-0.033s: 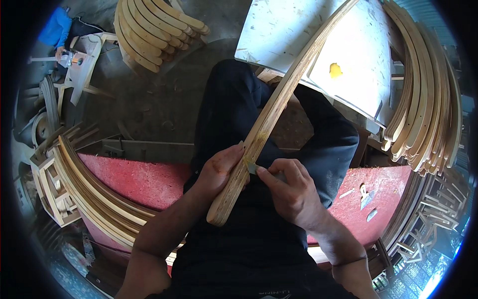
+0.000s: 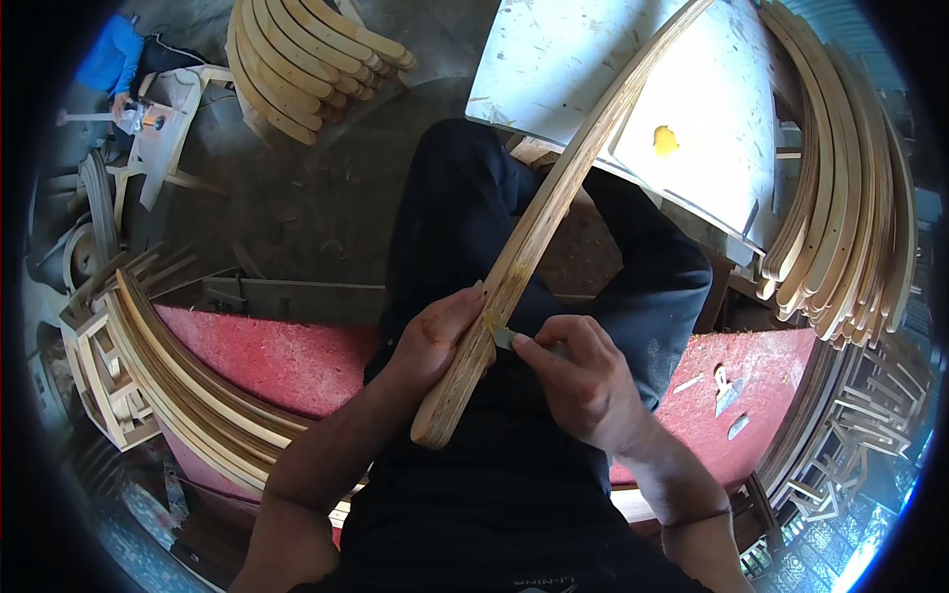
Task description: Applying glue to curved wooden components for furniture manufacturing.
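Note:
A long, slightly curved plywood strip [image 2: 554, 208] slants across my lap, its rounded near end by my belly and its far end over the white board [image 2: 549, 59]. My left hand [image 2: 442, 331] is wrapped round it near the lower end, thumb along the side. In my right hand [image 2: 583, 381] is a small putty knife [image 2: 503, 337], its blade touching the strip's edge beside my left thumb. Yellowish filler smears the wood there and a little farther up. A yellow dab of filler [image 2: 665, 139] lies on the board. The knife's handle is mostly hidden by my fingers.
Curved wooden pieces are stacked at the right [image 2: 850, 178], at the far left [image 2: 301, 59] and at the near left [image 2: 198, 371]. A red bench [image 2: 267, 356] runs under me, with a trowel [image 2: 729, 391] on its right part. A person in blue [image 2: 114, 54] works far left.

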Motion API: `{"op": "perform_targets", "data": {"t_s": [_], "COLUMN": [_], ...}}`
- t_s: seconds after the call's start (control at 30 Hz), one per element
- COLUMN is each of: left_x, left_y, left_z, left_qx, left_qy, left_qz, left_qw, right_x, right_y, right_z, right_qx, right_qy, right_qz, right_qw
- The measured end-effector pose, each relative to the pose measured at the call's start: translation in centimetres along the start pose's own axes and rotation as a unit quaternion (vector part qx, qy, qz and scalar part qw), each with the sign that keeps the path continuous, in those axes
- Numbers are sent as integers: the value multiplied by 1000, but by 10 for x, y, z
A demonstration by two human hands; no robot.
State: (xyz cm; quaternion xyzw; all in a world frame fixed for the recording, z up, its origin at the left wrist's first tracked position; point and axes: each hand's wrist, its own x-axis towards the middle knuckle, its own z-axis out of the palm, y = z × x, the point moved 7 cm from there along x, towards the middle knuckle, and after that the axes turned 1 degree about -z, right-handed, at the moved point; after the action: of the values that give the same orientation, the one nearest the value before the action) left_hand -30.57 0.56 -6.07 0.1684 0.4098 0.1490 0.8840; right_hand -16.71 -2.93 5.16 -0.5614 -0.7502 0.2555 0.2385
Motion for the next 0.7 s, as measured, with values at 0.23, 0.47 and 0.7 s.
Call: {"op": "perform_targets", "data": {"t_s": [0.23, 0.47, 0.7], "left_x": [-2, -2, 1], "left_y": [4, 0, 0], "left_z": [6, 0, 3], "left_qx": [27, -1, -3], "left_qy": [-28, -8, -53], "left_qz": [31, 17, 18], "left_qw": [999, 1000, 998], "right_x": [10, 12, -1], "right_y": [28, 17, 27], "right_z": [-12, 8, -2], "right_qx": [209, 122, 296], "right_qy": [39, 51, 47], "right_qz": [80, -13, 37], "right_qw": [974, 991, 953]}}
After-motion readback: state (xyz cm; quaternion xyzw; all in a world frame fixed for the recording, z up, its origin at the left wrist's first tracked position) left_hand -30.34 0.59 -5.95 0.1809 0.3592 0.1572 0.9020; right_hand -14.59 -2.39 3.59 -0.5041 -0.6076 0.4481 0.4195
